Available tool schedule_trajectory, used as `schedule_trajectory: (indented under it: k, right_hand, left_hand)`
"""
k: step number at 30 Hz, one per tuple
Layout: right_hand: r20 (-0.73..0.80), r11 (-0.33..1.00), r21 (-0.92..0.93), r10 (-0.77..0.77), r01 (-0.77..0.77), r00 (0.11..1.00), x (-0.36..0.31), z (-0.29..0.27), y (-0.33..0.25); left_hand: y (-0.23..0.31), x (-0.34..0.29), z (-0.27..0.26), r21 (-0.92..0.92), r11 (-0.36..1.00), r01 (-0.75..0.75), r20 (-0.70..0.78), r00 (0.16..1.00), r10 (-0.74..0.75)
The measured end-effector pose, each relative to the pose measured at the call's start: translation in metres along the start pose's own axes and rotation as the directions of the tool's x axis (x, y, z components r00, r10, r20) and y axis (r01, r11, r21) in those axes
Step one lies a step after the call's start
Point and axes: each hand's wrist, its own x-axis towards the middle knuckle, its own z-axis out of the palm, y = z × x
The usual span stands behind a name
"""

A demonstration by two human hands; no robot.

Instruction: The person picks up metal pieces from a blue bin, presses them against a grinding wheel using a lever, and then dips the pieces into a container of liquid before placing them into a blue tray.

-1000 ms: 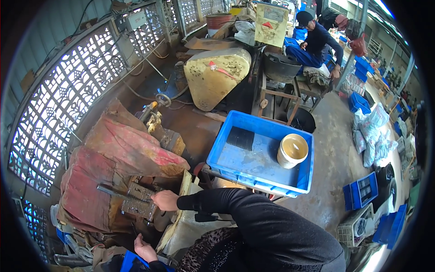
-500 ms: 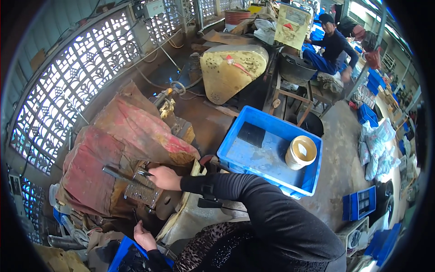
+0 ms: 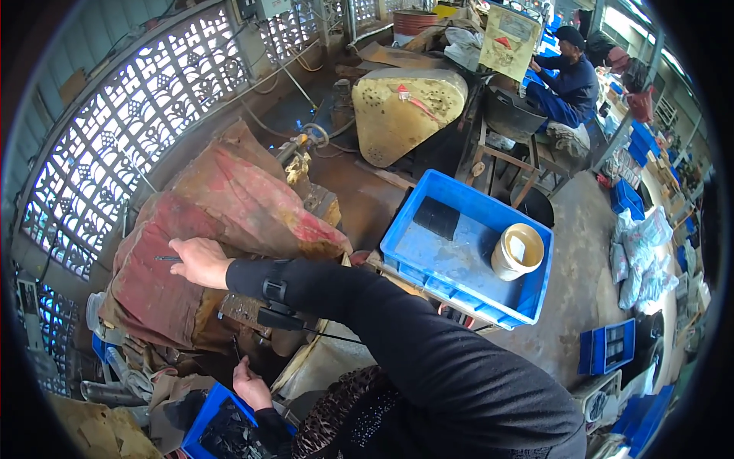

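My right hand (image 3: pixel 202 263) reaches across over a dirty red cloth (image 3: pixel 157 229), closed on a thin dark strip (image 3: pixel 167 258) that sticks out past the fingers to the left. Lower down, my left hand (image 3: pixel 251 386) is closed on another slim dark strip (image 3: pixel 236 348), held upright beside the machine. Between the two hands is a worn metal block (image 3: pixel 245 310), partly covered by my right forearm. A blue bin (image 3: pixel 200 419) full of dark flat pieces stands next to my left forearm.
A large blue crate (image 3: pixel 478 294) with a dark flat sheet and a cream bucket (image 3: pixel 517 252) stands to the right. Beyond are a yellowish machine cover (image 3: pixel 409 115) and a seated co-worker (image 3: pixel 567 80). A patterned lattice wall (image 3: pixel 130 145) runs along the left.
My right hand has moved left and up from the metal block to over the red cloth. The long grey bar no longer shows. The co-worker has turned and drawn in an arm.
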Motion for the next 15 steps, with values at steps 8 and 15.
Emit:
schedule_trajectory:
  k: [8, 15]
  right_hand:
    - [0.12, 0.987, -0.158, -0.017, 0.036, 0.993, 0.013, 0.04, 0.014]
    - [0.016, 0.953, -0.296, -0.062, 0.064, 0.998, 0.023, 0.006, 0.054]
  left_hand:
    - [-0.003, -0.002, -0.016, 0.079, 0.995, 0.068, 0.036, 0.997, -0.071]
    - [0.03, 0.02, -0.012, 0.063, 0.997, -0.05, 0.065, 0.997, 0.046]
